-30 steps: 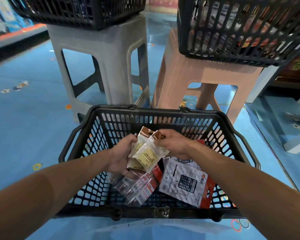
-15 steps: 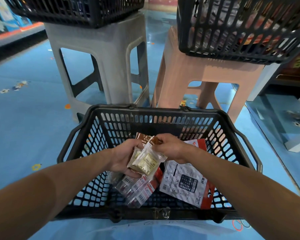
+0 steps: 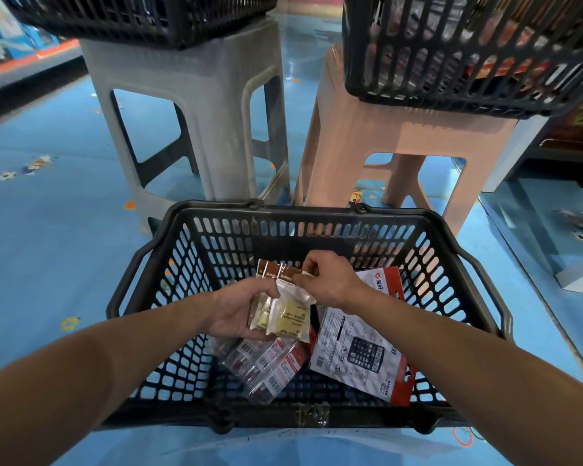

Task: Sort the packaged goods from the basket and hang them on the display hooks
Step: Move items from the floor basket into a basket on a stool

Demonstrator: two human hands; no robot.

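A glossy blue floor (image 3: 54, 264) fills the scene and carries pale reflections of overhead light at the far centre. Small star-like decals (image 3: 27, 166) dot it at the left. A grey plastic stool (image 3: 196, 95) stands at far left of centre, and a pink plastic stool (image 3: 401, 136) stands just beside it on the right. An orange-edged shelf base (image 3: 48, 53) runs along the far left, and a white shelving base (image 3: 579, 274) sits at the right.
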